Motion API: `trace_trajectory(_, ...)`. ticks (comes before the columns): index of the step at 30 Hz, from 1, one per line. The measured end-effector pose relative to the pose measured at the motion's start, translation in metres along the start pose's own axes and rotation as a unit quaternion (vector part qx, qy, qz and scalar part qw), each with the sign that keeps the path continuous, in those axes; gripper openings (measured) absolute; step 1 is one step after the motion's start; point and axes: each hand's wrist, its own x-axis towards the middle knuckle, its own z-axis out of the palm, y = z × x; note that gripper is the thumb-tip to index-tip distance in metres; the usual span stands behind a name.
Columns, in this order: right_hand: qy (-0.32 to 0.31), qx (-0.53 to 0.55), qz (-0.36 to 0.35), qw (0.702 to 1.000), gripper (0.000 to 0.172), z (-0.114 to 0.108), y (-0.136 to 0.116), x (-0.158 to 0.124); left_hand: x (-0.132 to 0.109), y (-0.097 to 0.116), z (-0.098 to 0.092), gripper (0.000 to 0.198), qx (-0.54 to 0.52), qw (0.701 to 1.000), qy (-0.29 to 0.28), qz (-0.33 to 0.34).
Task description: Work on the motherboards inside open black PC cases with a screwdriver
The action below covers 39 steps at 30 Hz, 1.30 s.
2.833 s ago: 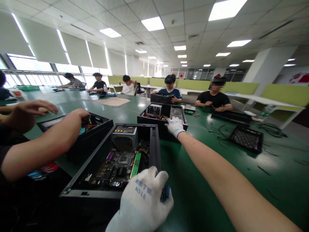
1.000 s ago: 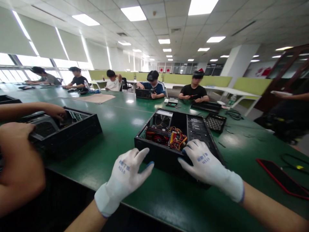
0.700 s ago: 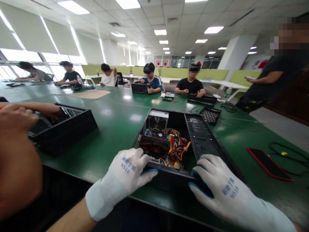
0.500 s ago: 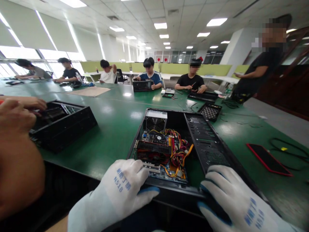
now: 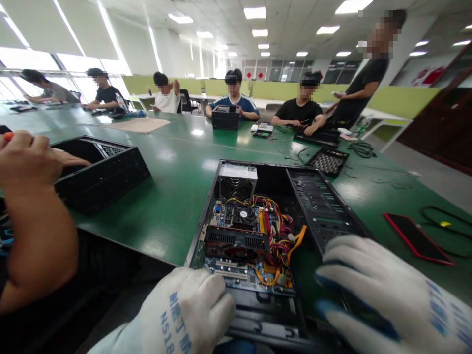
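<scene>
A black computer case (image 5: 265, 330) lies open-sided in front of me. Inside it show a silver power supply (image 5: 238, 183), a motherboard (image 5: 230, 270) with a round fan (image 5: 244, 215), a dark graphics card (image 5: 236, 241) and bundled coloured wires (image 5: 280, 221). White-gloved, my left hand (image 5: 191, 307) is curled over the case's near left edge; its fingertips are partly hidden. By the near right corner, my right hand (image 5: 376, 285), gloved too, has its thumb apart from the fingers, slightly blurred. No object shows between them; whether they touch the case I cannot tell.
At left a co-worker's hand (image 5: 31, 157) holds something orange-tipped beside another black case (image 5: 106, 179). A red-edged black panel (image 5: 418, 238) and a black cable (image 5: 446, 216) lie at right. Beyond are a perforated part (image 5: 328, 161) and several people along the green table (image 5: 177, 162).
My right hand has shifted right along the case and its fingers have come away from the near edge. My left hand has closed further at the near left corner. The view has turned slightly.
</scene>
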Motion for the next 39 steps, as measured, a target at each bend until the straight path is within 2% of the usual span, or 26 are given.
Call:
trace_trajectory(3, -0.061, -0.034, 0.005, 0.998, 0.040, 0.003, 0.016, 0.060, 0.000, -0.001, 0.001, 0.033, -0.005, 1.000, 0.008, -0.006)
trace_trajectory(7, -0.201, -0.121, -0.003, 0.972, 0.047, 0.042, 0.033, 0.129, 0.002, 0.000, 0.001, 0.031, -0.006, 1.000, 0.006, -0.012)
trace_trajectory(9, -0.273, -0.129, 0.007, 0.953, 0.055, 0.066, 0.036, 0.152, 0.002, 0.000, 0.001, 0.028, -0.005, 1.000, 0.012, -0.017)
trace_trajectory(12, -0.322, -0.113, 0.005, 0.940, 0.072, 0.097, 0.034, 0.172, 0.004, 0.001, 0.001, 0.026, -0.004, 0.999, 0.027, -0.023)
trace_trajectory(14, -0.330, -0.111, 0.002, 0.937, 0.079, 0.111, 0.031, 0.179, 0.005, 0.002, 0.001, 0.031, -0.004, 0.999, 0.032, -0.023)
trace_trajectory(18, -0.327, -0.124, 0.002, 0.937, 0.067, 0.116, 0.030, 0.183, 0.007, 0.005, -0.001, 0.045, -0.009, 1.000, 0.020, -0.017)
trace_trajectory(21, -0.305, -0.134, 0.009, 0.943, 0.062, 0.103, 0.035, 0.182, 0.008, 0.006, -0.002, 0.031, -0.017, 1.000, 0.005, -0.008)
trace_trajectory(25, -0.281, -0.163, 0.045, 0.945, 0.058, 0.080, 0.054, 0.176, 0.013, 0.005, -0.008, 0.029, -0.029, 0.999, -0.017, -0.001)
trace_trajectory(29, -0.266, -0.191, 0.076, 0.942, 0.052, 0.071, 0.072, 0.171, 0.027, 0.005, -0.020, 0.025, -0.056, 0.997, -0.030, 0.053)
trace_trajectory(32, -0.259, -0.196, 0.089, 0.942, 0.050, 0.075, 0.080, 0.170, 0.046, 0.005, -0.026, 0.016, -0.048, 0.997, -0.036, 0.045)
trace_trajectory(34, -0.258, -0.198, 0.091, 0.941, 0.048, 0.079, 0.083, 0.171, 0.065, 0.003, -0.025, 0.019, -0.027, 0.999, -0.037, 0.018)
trace_trajectory(37, -0.251, -0.202, 0.093, 0.942, 0.046, 0.083, 0.085, 0.172, 0.105, -0.008, -0.018, 0.023, 0.005, 0.999, -0.048, 0.001)
trace_trajectory(39, -0.239, -0.203, 0.096, 0.945, 0.047, 0.084, 0.086, 0.172, 0.137, -0.018, -0.010, 0.022, 0.040, 0.996, -0.086, -0.001)
